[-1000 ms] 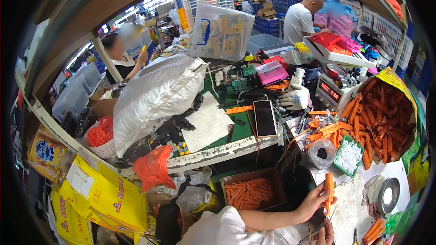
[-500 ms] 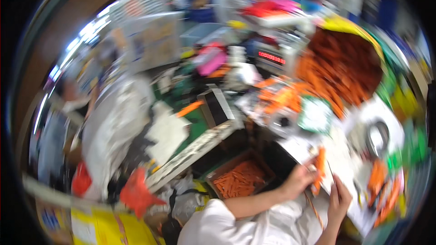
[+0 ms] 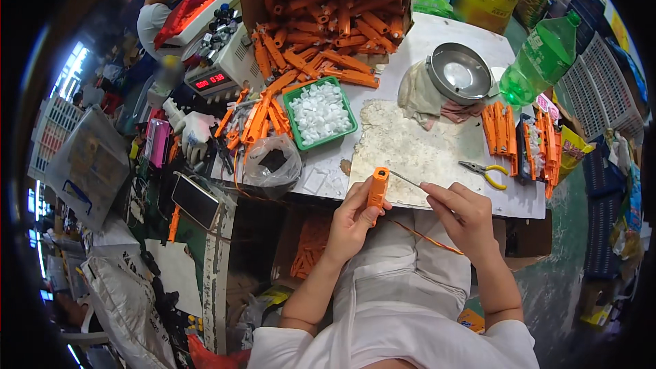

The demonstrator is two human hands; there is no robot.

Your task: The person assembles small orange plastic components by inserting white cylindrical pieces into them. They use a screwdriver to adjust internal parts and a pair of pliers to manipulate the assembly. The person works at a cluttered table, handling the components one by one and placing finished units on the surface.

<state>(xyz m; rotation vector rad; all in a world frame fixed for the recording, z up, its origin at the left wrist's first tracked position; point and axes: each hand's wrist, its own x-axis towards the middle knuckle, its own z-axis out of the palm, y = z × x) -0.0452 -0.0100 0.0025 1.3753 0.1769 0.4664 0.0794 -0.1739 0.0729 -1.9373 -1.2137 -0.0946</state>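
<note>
My left hand (image 3: 353,222) is closed around an orange plastic housing (image 3: 378,190), held upright at the table's near edge with its open end up. Wires (image 3: 430,240) run below it across my lap toward the right forearm. In my right hand (image 3: 462,213), thumb and fingers pinch a thin metal tool (image 3: 404,179), perhaps tweezers or a pick, whose tip points at the top of the housing. Past my hands lies a worn pale board (image 3: 393,140). Yellow-handled pliers (image 3: 486,172) rest right of it.
A large box of orange housings (image 3: 328,20) stands at the back. Nearer are a green tray (image 3: 352,117) of white caps and a plastic bag (image 3: 273,167). A metal bowl (image 3: 460,72), a green bottle (image 3: 543,55) and grouped housings (image 3: 499,130) occupy the right. A phone (image 3: 196,199) sits at left.
My view has swung right, so the table now lies in front of me and the picture is sharp. The housing stays in my left hand and the thin tool in my right.
</note>
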